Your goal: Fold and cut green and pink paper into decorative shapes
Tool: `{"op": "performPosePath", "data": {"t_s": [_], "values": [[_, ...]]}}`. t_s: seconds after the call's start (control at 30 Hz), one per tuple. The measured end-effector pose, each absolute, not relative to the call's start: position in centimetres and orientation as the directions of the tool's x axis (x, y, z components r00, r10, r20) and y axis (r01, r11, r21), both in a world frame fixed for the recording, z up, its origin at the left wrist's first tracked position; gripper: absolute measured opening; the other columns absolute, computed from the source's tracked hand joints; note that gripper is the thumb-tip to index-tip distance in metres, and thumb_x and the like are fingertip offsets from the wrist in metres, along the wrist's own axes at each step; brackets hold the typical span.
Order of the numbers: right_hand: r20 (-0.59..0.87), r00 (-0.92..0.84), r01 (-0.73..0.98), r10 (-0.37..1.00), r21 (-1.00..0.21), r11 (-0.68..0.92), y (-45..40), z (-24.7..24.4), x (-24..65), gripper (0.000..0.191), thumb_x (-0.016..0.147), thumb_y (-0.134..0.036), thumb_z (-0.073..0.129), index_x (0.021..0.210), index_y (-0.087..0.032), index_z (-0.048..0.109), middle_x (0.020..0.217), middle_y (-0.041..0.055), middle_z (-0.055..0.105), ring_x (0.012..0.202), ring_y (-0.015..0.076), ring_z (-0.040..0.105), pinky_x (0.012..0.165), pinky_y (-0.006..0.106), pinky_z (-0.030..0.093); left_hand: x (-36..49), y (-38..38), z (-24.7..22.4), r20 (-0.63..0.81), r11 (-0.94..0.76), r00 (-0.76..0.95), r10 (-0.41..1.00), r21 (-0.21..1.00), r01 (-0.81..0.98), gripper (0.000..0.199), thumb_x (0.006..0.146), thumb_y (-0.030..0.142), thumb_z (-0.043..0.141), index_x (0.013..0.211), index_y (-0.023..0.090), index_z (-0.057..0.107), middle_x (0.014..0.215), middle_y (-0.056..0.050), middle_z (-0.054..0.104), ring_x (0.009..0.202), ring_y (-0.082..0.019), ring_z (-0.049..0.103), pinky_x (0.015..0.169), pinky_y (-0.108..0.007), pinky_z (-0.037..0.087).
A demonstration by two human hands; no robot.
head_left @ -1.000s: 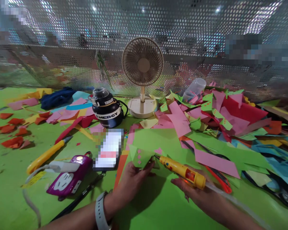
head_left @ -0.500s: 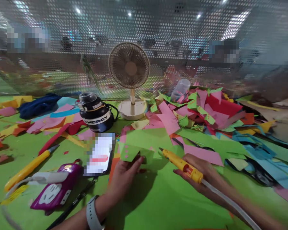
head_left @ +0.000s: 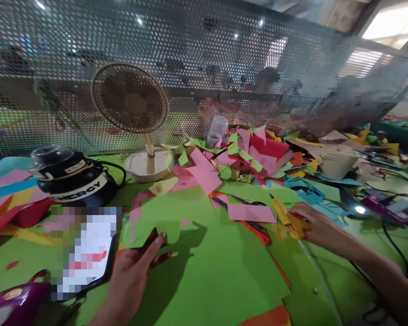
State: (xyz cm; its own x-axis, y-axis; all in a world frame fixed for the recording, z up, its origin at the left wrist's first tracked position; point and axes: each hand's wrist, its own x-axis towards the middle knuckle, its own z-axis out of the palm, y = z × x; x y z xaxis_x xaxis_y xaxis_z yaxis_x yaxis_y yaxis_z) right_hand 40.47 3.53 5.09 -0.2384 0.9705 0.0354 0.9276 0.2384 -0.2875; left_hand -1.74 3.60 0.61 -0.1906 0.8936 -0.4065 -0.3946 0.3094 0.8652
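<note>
My left hand [head_left: 132,271] pinches a small green paper piece [head_left: 141,233] with tiny pink bits near its left edge. Beneath it lies a large green paper sheet [head_left: 204,276], partly in the hand's shadow, with a small pink cutout [head_left: 185,221] close by. Off to the right, my right hand [head_left: 311,224] is closed around a yellow hot glue gun [head_left: 287,217], its dark nozzle pointing up and left. A long translucent glue stick [head_left: 321,276] trails from its back. Under the pink paper strip [head_left: 251,213] an orange-and-black cutter [head_left: 256,231] is partly covered.
A phone [head_left: 88,253], a dark bottle [head_left: 78,179] and a desk fan [head_left: 131,102] stand or lie to the left. Paper scraps [head_left: 245,154] and a clear plastic cup [head_left: 218,131] are heaped behind. A purple device [head_left: 386,210] with a light lies far right, before a perforated metal screen [head_left: 197,54].
The view has turned right. My right hand has carried the glue gun away from the green piece, out to the right. My left hand keeps its hold on the paper.
</note>
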Motion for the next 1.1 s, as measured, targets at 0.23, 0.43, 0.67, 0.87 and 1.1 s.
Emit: {"op": "performPosePath", "data": {"t_s": [0.23,0.43,0.67,0.87,1.1], "values": [[0.030,-0.199,0.942,0.980,-0.268,0.200,3.8,4.1,44.4,0.035,0.071,-0.034,0.054,0.102,-0.022,0.066,0.109,0.0126,0.065,0.101,0.0320,0.063,0.088,0.049,0.051,-1.6,3.8,0.6,-0.419,0.291,-0.222,0.881,0.847,-0.445,0.038,0.034,0.036,0.094,0.061,0.017,0.076,0.084,-0.002,0.074,0.074,-0.018,0.063,0.059,-0.024,0.062],[0.065,-0.249,0.949,0.966,-0.182,0.257,4.1,4.9,44.4,0.033,0.080,-0.041,0.053,0.103,-0.025,0.071,0.116,0.0162,0.067,0.109,0.0372,0.061,0.094,0.054,0.047,-1.6,3.9,0.8,-0.428,0.260,-0.258,0.866,0.827,-0.498,0.039,0.037,0.033,0.094,0.067,0.017,0.076,0.084,-0.002,0.073,0.074,-0.016,0.063,0.056,-0.023,0.061],[0.078,-0.388,0.881,0.918,-0.261,0.395,7.6,5.8,29.4,0.064,0.092,-0.060,0.041,0.147,-0.028,0.037,0.152,0.0071,0.038,0.138,0.0333,0.034,0.112,0.059,0.027,-1.7,3.7,0.4,-0.422,0.264,-0.230,0.877,0.824,-0.502,0.039,0.044,0.034,0.093,0.075,0.017,0.077,0.085,-0.001,0.072,0.075,-0.015,0.062,0.058,-0.023,0.060],[-0.177,-0.616,0.769,0.767,-0.346,0.538,9.3,3.2,20.2,0.079,0.088,-0.069,0.040,0.150,-0.022,0.030,0.159,0.0107,0.013,0.144,0.0369,0.007,0.114,0.061,0.012,-1.8,3.8,0.4,-0.450,0.252,-0.268,0.852,0.800,-0.544,0.041,0.044,0.030,0.093,0.078,0.016,0.076,0.091,-0.003,0.071,0.075,-0.016,0.063,0.058,-0.024,0.060],[-0.221,-0.647,0.750,0.729,-0.352,0.559,9.5,2.4,18.4,0.080,0.089,-0.070,0.034,0.151,-0.020,0.025,0.158,0.0169,0.004,0.144,0.0397,0.005,0.112,0.064,0.011,-1.7,3.7,0.5,-0.460,0.269,-0.232,0.857,0.783,-0.560,0.040,0.050,0.030,0.092,0.083,0.017,0.075,0.088,-0.003,0.072,0.078,-0.018,0.065,0.057,-0.023,0.059]]}}
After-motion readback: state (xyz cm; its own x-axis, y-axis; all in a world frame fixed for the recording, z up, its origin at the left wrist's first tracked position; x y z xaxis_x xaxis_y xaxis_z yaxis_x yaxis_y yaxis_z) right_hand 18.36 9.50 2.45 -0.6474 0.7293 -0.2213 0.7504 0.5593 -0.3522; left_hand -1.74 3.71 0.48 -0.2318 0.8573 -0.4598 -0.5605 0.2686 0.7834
